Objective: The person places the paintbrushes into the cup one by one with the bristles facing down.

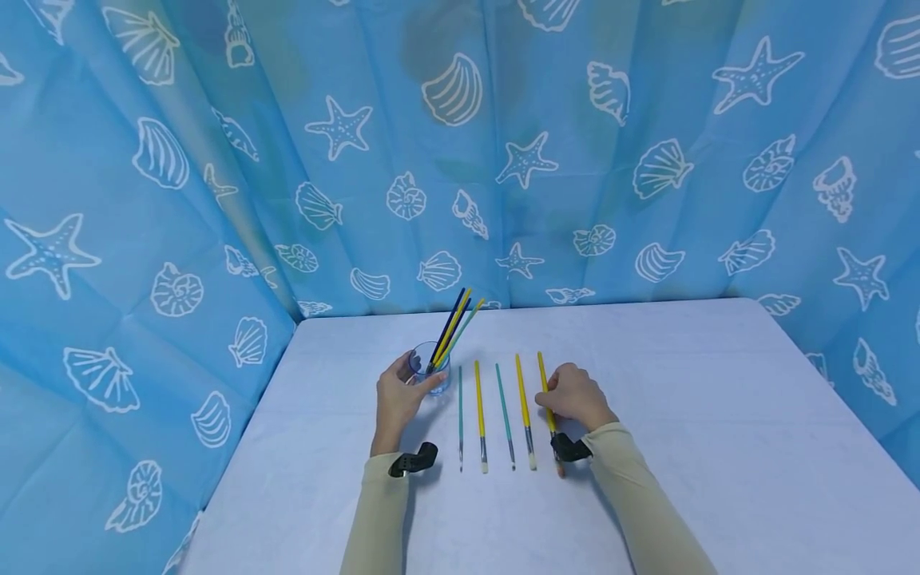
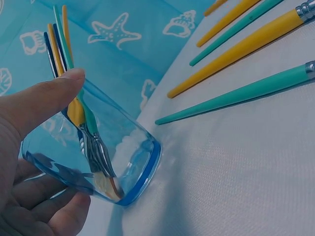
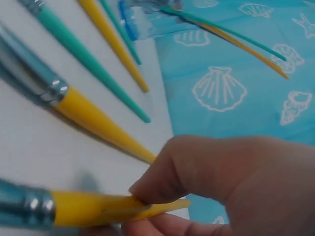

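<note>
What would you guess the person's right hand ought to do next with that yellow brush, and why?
Probably lift the yellow paintbrush toward the glass cup. The right hand already pinches its handle, and the left hand grips the cup, which already holds several brushes.

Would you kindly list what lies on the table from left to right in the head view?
Left hand → blue glass → thin teal brush → yellow brush → teal brush → yellow brush with pale bristles → right hand.
</note>
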Tool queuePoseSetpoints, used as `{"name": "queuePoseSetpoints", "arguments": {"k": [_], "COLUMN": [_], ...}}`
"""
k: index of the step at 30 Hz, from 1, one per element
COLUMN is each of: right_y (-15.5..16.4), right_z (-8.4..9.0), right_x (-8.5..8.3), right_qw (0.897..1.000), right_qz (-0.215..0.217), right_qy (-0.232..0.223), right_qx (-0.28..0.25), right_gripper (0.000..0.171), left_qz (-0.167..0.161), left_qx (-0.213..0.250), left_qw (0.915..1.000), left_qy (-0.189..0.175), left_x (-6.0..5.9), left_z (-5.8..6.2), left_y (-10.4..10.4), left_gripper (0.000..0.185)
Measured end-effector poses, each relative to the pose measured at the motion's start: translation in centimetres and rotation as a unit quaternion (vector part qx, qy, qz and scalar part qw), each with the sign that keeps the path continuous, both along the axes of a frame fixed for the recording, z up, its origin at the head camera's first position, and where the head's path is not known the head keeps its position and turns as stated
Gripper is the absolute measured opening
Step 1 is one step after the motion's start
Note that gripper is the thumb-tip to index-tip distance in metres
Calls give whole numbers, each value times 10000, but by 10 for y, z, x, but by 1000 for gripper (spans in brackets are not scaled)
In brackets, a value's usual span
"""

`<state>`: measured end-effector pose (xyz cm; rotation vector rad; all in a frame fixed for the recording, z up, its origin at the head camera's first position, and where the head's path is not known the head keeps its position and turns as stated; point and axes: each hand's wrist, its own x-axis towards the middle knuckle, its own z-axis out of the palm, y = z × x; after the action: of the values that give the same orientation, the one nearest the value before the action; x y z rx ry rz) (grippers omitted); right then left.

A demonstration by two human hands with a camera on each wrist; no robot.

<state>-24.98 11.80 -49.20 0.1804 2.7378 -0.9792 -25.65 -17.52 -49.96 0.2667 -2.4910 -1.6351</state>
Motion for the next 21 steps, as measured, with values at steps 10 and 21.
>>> {"name": "queuePoseSetpoints", "arguments": {"k": [10,21], "right_y": [13,22], "right_z": [13,16], "right_x": [-3,-5], "right_qw": [9948,9813], "right_qz": [-197,-619], "right_qy": [129,374], "right_qx": [-995,-1782], "right_gripper": [33,39], "left_qz": [-29,0], "left_qx": [57,55], "left_qw": [10000,10000], "left_qy": [25,-25], "left_x": [-1,-2], "left_z": [2,-1], "left_y": [-1,-1], "left_gripper": [90,91]}}
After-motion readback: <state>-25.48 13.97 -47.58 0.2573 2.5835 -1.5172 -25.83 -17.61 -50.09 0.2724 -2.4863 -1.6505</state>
